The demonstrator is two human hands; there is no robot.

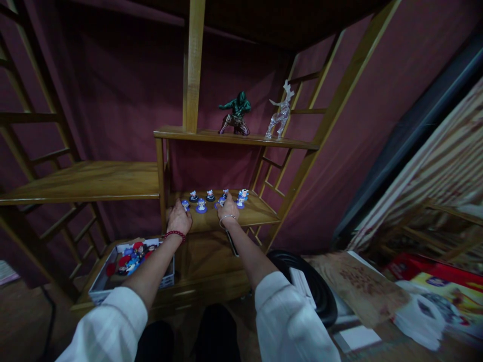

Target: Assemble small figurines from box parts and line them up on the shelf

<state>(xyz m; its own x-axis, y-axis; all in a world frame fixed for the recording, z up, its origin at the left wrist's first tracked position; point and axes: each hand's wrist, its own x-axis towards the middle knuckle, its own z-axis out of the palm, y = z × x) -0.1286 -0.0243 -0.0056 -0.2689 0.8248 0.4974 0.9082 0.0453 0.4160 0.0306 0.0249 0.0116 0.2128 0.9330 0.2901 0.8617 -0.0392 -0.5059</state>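
Note:
Several small figurines stand in two rows on a low wooden shelf [249, 216]. My left hand [178, 220], with a red bead bracelet at the wrist, grips a blue-and-white figurine [185, 205] at the left end of the front row. My right hand [228, 209], wearing a pale bangle, has its fingers around another blue-and-white figurine [221, 202], partly covering it. Between the hands stands a similar figurine [201, 206] on a purple-blue base. Behind it are dark-based figurines [210, 195]. Beyond my right hand is one more blue-and-white figurine [240, 202].
A box [101, 274] of red and blue figurines sits below left. On the shelf above stand a dark green figure [236, 111] and a clear deer statue [279, 113]. A wooden post [162, 178] borders the left side. A coiled black hose [324, 296] lies lower right.

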